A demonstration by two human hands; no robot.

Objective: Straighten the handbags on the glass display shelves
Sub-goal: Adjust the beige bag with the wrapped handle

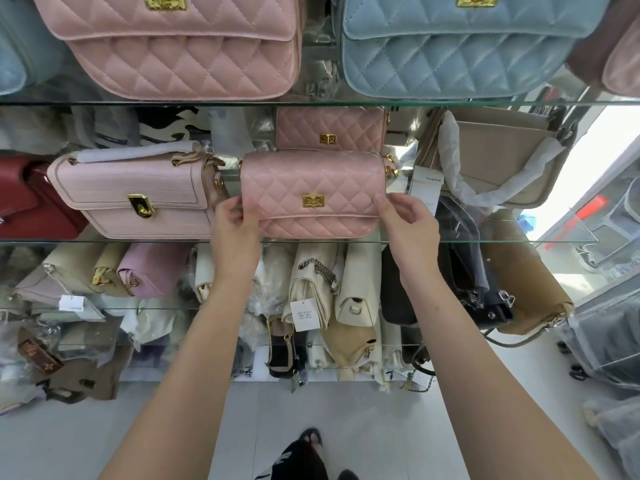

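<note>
A person holds the small pink bag [313,194] with both hands. The bag stands upright near the front edge of the middle glass shelf [104,241], and its gold clasp [313,201] faces out. The left hand [233,223] pinches the bag's left side near the bottom. The right hand [407,220] pinches its right side, with the thumb on the front.

Just behind the small pink bag stands a second pink bag [329,128] of the same kind. Just to its left sits a pale pink bag [135,199] with a gold lock, and further left a red bag [20,199]. To its right a white tag [426,188] hangs down, and past that leans a beige bag [498,157]. On the shelf above it sit a big pink bag [180,46] and a big blue bag [450,53].
</note>
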